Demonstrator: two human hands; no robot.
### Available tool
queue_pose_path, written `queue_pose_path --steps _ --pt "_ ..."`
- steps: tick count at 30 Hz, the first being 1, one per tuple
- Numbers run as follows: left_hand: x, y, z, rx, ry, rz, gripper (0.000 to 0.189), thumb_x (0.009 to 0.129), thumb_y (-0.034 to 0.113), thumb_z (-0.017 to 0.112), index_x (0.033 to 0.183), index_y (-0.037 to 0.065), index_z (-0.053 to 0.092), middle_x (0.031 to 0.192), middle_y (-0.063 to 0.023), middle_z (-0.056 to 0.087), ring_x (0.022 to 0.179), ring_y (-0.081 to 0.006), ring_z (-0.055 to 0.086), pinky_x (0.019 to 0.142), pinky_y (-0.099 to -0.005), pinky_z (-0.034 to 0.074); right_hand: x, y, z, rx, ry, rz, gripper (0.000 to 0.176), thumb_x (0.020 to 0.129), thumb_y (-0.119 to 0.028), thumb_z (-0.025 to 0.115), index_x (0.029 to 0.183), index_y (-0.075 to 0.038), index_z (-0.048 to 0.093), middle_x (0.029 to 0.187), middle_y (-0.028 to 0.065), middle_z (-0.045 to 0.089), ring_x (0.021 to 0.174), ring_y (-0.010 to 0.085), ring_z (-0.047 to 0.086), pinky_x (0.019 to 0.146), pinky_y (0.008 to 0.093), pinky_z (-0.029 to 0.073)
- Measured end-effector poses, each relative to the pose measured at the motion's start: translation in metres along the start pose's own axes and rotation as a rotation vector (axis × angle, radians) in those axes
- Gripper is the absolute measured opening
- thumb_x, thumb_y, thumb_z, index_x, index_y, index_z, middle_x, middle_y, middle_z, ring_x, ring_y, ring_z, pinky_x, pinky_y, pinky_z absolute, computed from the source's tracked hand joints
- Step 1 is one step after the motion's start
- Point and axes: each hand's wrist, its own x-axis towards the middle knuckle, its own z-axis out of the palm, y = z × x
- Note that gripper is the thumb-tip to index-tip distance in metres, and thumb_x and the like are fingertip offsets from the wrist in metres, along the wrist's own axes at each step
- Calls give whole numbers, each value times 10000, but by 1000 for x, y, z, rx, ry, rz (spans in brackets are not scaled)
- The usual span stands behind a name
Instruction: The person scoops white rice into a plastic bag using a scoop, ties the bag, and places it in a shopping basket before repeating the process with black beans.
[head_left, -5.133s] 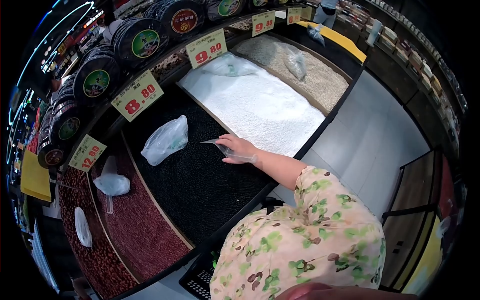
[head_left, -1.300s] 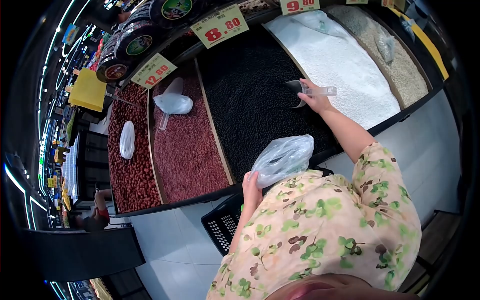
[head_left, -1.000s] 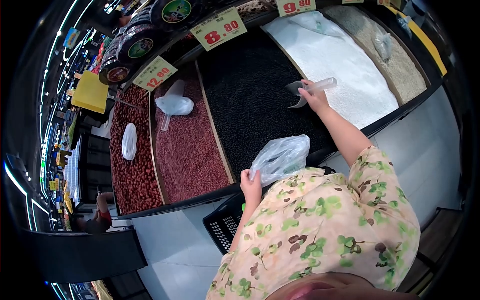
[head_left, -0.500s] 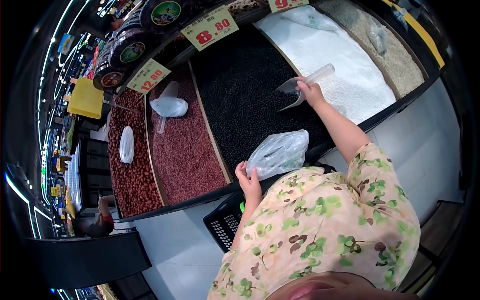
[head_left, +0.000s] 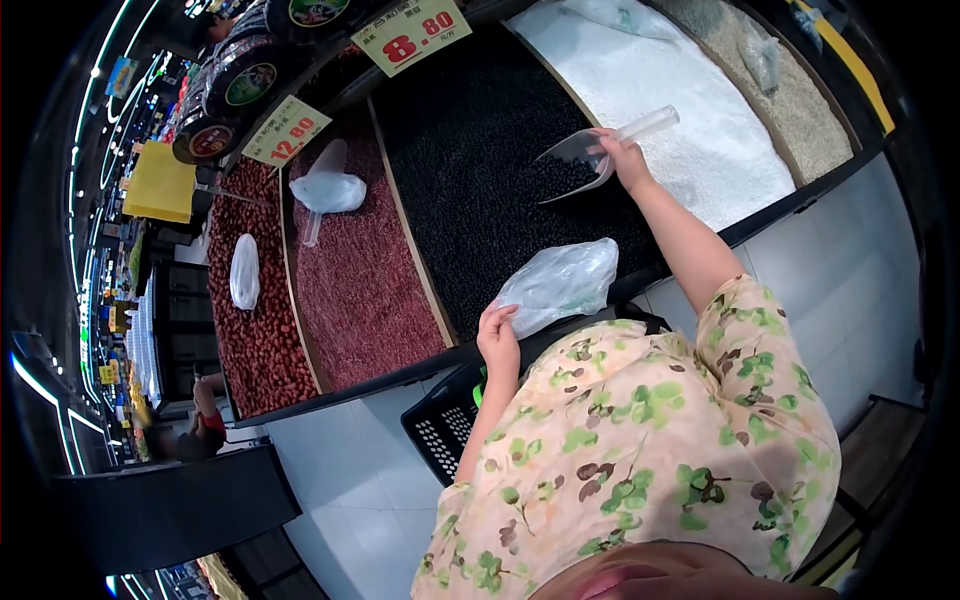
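My right hand [head_left: 622, 160] is closed round a clear plastic scoop [head_left: 580, 172], whose mouth faces left over the black beans [head_left: 480, 170]. Some black beans show at the scoop's lower side. In my left hand [head_left: 499, 335], fingers pinched, is the edge of a clear plastic bag [head_left: 562, 283]. The bag spreads to the right, over the front of the bean bin, and looks crumpled and thin.
Left of the beans is a bin of reddish grains [head_left: 365, 290] with a bagged scoop [head_left: 330, 192] on it. Beyond lie red dates [head_left: 270, 350]; white grain [head_left: 640, 90] fills the bin rightward. A black basket [head_left: 440, 425] is below my left arm.
The scoop has shifted slightly left and tilted, its mouth turned more toward the beans. My left hand has moved up a little with the bag, its fingers closer together.
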Motion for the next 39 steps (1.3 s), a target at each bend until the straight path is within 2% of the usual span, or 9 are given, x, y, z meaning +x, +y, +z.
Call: queue_pose_path --steps 4,9,12,19,22,27,30,34,39 --pt "6 -1 4 10 -33 -37 280 859 -5 501 1089 11 661 1185 -136 570 1087 -199 545 943 -281 398 4 -4 -3 81 -56 81 425 863 -348 528 1134 -39 638 909 109 675 814 182 610 731 270 466" --pt "13 -8 9 -138 -17 -99 282 866 50 557 1129 -29 623 1207 -130 546 1081 -189 545 929 -279 415 -9 -22 -7 109 -99 308 503 877 -404 420 1240 -92 575 932 92 675 657 87 522 540 221 419" --pt "16 -10 12 -227 8 -133 293 867 112 619 1119 -38 624 1217 -149 533 1089 -207 543 925 -292 426 -28 -35 -5 150 -145 323 537 887 -441 401 1256 -82 555 959 82 674 634 61 525 596 190 435" --pt "19 -2 16 -62 -13 -31 506 772 0 635 1260 -50 512 1302 -138 473 1190 -215 480 1012 -312 370 -70 -39 -6 205 -179 340 537 896 -361 382 1316 -37 464 1202 168 578 1069 225 585 889 320 461" --pt "18 -2 17 -42 -10 3 584 739 16 651 1294 -40 477 1296 -157 471 1190 -249 484 1008 -329 376 -92 -50 -2 211 -196 311 546 886 -349 394 1318 -22 453 1201 175 579 1066 228 586 902 326 462" --pt "19 9 16 66 0 33 644 713 27 646 1321 -34 443 1299 -177 467 1190 -284 484 1008 -342 378 -111 -69 7 72 -313 263 535 864 -331 478 1288 -6 497 1177 154 600 1052 184 582 734 245 432" --pt "20 18 16 140 -14 65 664 706 26 626 1335 -32 422 1313 -188 456 1203 -299 474 1014 -343 373 -115 -67 18 -66 -399 74 517 858 -267 519 1296 7 485 1160 141 607 1054 186 579 790 257 433" --pt "17 26 16 179 -44 106 686 708 27 603 1357 -25 389 1332 -199 442 1221 -318 460 1021 -347 369 -126 -108 33 -399 -541 37 498 848 -224 568 1287 1 497 1227 117 566 1084 197 548 933 328 414" --pt "13 39 12 240 -56 113 692 718 36 600 1368 -20 369 1346 -203 432 1228 -332 451 1020 -355 372 -135 -116 56 -868 -600 -619 486 794 -258 643 1247 -109 551 1228 89 576 1142 254 547 854 373 488"
